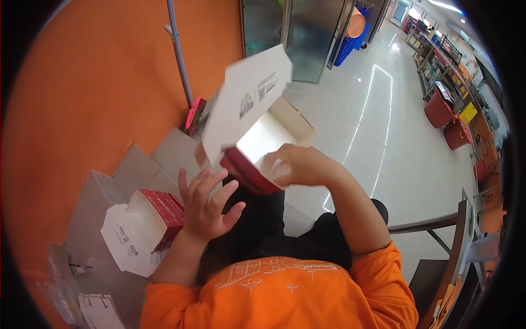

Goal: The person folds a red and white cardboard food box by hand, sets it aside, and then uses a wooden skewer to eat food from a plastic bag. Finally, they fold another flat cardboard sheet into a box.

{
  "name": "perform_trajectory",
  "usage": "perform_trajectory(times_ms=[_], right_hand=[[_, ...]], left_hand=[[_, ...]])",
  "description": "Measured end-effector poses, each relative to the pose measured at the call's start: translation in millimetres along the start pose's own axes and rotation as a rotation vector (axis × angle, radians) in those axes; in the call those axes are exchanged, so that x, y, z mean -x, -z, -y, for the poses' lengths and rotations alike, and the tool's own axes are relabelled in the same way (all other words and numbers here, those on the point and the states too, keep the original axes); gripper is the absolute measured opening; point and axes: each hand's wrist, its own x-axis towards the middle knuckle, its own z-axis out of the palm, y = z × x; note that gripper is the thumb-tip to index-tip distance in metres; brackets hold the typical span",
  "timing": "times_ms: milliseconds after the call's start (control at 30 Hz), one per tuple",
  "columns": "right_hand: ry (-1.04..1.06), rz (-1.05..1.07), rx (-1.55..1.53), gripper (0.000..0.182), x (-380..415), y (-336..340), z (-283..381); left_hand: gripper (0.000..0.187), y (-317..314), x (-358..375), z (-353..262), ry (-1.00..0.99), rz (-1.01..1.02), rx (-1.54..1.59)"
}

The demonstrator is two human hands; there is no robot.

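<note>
Red-and-white paperboard box (246, 169), lid swung wide, is being held up in mid-air over the black-trousered lap, just beyond the orange shirt (290, 296)! Its near red wall is gripped at one end by the right hand (307, 164), the fingers curled over the rim and partly inside; a pale, blurred patch is seen at the fingertips, and what it is cannot be told. The printed white lid (249, 96) is tilted up and out toward the orange wall (98, 82). And the left hand (208, 205)? Spread, palm turned up toward the box, nothing pinched, its fingertips right by the lower red wall; whether contact is made cannot be told. So, as judged from here, the step in hand is the handling of an opened box, one-sidedly supported; from such a hold, any move calls for the loose lid to be steadied and the thin walls not to be squeezed. Down on the grey tiled ledge (90, 205), near its edge beside the left forearm, more red printed boxes (164, 207) are seen nested together, a white flap (126, 244) splayed out. Flat white card pieces (101, 311) are laid at the near end, with crumpled clear plastic (61, 285) beside them.
</note>
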Motion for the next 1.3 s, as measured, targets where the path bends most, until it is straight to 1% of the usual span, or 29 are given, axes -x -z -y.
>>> perform_trajectory(times_ms=[33, 67, 100, 133, 167, 233, 300, 333, 367, 400, 433, 467, 500, 533, 567, 633, 700, 733, 767, 800, 900, 967, 1000, 1067, 1133, 1200, 1233, 1267, 1300], right_hand=[[0.003, 0.014, -0.002, 0.056, 5, -3, 17], [-0.04, 0.0, 0.096, 0.05, 10, -8, 34], [-0.082, -0.017, 0.195, 0.045, 15, -16, 43], [-0.075, -0.01, 0.197, 0.045, 19, -24, 45], [-0.008, -0.035, 0.186, 0.043, 24, -31, 44], [0.14, -0.092, 0.133, 0.041, 36, -32, 42], [0.145, -0.301, 0.059, 0.041, 57, -13, 42], [0.06, -0.499, 0.074, 0.038, 61, -9, 37], [-0.003, -0.711, 0.061, 0.038, 59, -5, 21], [-0.067, -0.844, 0.149, 0.044, 50, -5, 10], [-0.134, -0.754, -0.06, 0.048, 42, -15, -2], [-0.207, -0.66, -0.258, 0.052, 35, -31, -13], [-0.116, -0.601, -0.527, 0.055, 27, -51, -25], [-0.029, -0.534, -0.793, 0.057, 22, -60, -21], [-0.066, -0.517, -0.785, 0.058, 24, -63, -17], [-0.067, -0.503, -0.752, 0.058, 24, -58, -13], [-0.081, -0.512, -0.726, 0.057, 24, -57, -13], [-0.13, -0.495, -0.68, 0.057, 22, -58, -14], [-0.177, -0.479, -0.633, 0.056, 21, -60, -15], [-0.178, -0.485, -0.631, 0.056, 18, -66, -19], [-0.155, -0.586, -0.598, 0.056, 10, -72, -24], [0.032, -0.522, -0.92, 0.059, 18, -69, -22], [0.04, -0.537, -0.91, 0.059, 21, -67, -21], [-0.025, -0.424, -1.317, 0.06, 29, -67, -17], [0.059, -0.369, -1.273, 0.055, 25, -78, -21], [0.128, -0.257, -1.265, 0.053, 19, -77, -14], [0.139, -0.252, -1.27, 0.053, 16, -80, -16], [0.17, -0.242, -1.28, 0.051, 8, -84, -20], [0.206, -0.227, -1.293, 0.049, 0, -87, -21]], left_hand=[[0.037, 7, -8, -5, -0.016, 0.01, -0.042], [0.037, 12, -19, -11, -0.004, 0.016, -0.046], [0.035, 16, -30, -19, 0.044, 0.096, -0.111], [0.033, 17, -36, -21, 0.091, 0.173, -0.177], [0.03, 13, -34, -15, 0.134, 0.22, -0.19], [0.03, 7, -20, -8, 0.163, 0.21, -0.188], [0.028, 7, -9, 0, 0.207, 0.228, -0.155], [0.028, 9, -5, 1, 0.232, 0.242, -0.185], [0.028, 10, -1, 3, 0.267, 0.231, -0.12], [0.028, 10, 3, 4, 0.303, 0.211, -0.052], [0.028, 8, 6, 6, 0.336, 0.208, -0.074], [0.027, 5, 7, 8, 0.339, 0.175, 0.101], [0.026, 3, 8, 10, 0.331, 0.134, 0.278], [0.026, -1, 9, 10, 0.342, 0.12, 0.267], [0.023, -4, 11, 9, 0.44, 0.095, 0.408], [0.017, -6, 16, 11, 0.618, 0.066, 0.666], [0.016, -10, 23, 17, 0.592, 0.044, 0.651], [0.015, -13, 27, 20, 0.569, 0.017, 0.634], [0.015, -15, 31, 21, 0.602, 0.041, 0.621], [0.015, -18, 34, 20, 0.596, 0.04, 0.625], [0.016, -18, 36, 18, 0.592, 0.009, 0.634], [0.021, -14, 35, 12, 0.687, -0.034, 0.72], [0.03, -11, 34, 6, 0.764, -0.15, 0.852], [0.037, -21, 50, 13, 0.87, -0.374, 1.097], [0.041, -4, 49, 18, 1.323, -0.34, 1.334], [0.05, -7, 61, 40, 1.402, -0.1, 1.457], [0.052, -5, 62, 44, 1.489, -0.026, 1.523], [0.055, 0, 63, 48, 1.576, 0.045, 1.578], [0.055, 5, 65, 49, 1.578, 0.03, 1.552]])
